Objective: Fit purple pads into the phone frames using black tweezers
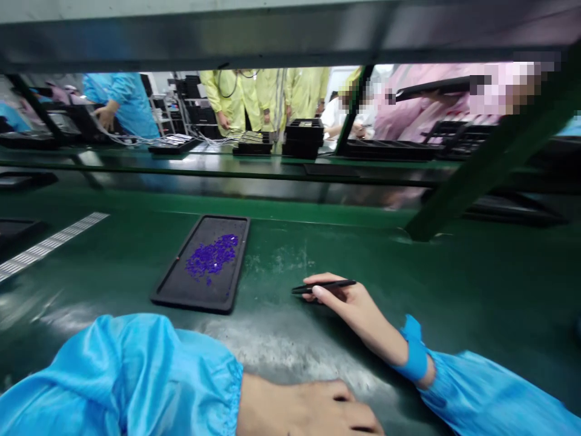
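Black tray (pixel 177 286) on desk (pixel 267 330) held scattered purple bits (pixel 211 259). Right hand (pixel 351 303), apart from it, pinched black tweezers (pixel 334 284). Left hand (pixel 304 407): couldn't tell, fingers cropped.

This looks like a factory or a big workshop. A long green table (pixel 363 251) has a black tray (pixel 179 286) of tiny purple bits (pixel 211 257) on it. Behind, people in blue (pixel 134 103), yellow (pixel 236 97) and pink (pixel 402 112) work clothes are near more dark trays (pixel 303 140) and white wires (pixel 218 140).
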Action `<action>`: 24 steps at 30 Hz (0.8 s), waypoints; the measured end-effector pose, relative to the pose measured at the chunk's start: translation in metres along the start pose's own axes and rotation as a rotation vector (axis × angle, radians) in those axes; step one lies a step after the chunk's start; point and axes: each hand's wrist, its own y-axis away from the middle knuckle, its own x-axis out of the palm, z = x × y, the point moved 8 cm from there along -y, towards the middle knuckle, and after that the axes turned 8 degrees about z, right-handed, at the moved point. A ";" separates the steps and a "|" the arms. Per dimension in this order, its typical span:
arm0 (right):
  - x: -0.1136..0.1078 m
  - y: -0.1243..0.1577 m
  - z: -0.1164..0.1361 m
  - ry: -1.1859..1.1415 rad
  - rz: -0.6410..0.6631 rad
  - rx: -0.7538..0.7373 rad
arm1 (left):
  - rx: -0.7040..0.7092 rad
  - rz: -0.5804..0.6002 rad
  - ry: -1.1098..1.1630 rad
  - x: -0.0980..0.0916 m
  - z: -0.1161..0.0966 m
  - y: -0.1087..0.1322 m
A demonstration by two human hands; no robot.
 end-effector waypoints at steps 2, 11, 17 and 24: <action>0.003 0.002 0.000 -0.027 0.020 -0.020 | -0.036 -0.022 -0.010 0.004 0.001 -0.002; 0.005 0.005 -0.002 0.001 0.004 -0.038 | -0.077 -0.293 0.016 -0.004 0.000 -0.009; 0.007 0.007 0.000 0.001 0.017 -0.034 | -0.080 -0.446 0.004 0.001 -0.001 -0.007; 0.008 0.008 -0.002 -0.010 0.018 -0.029 | -0.082 -0.491 -0.005 -0.006 -0.002 -0.008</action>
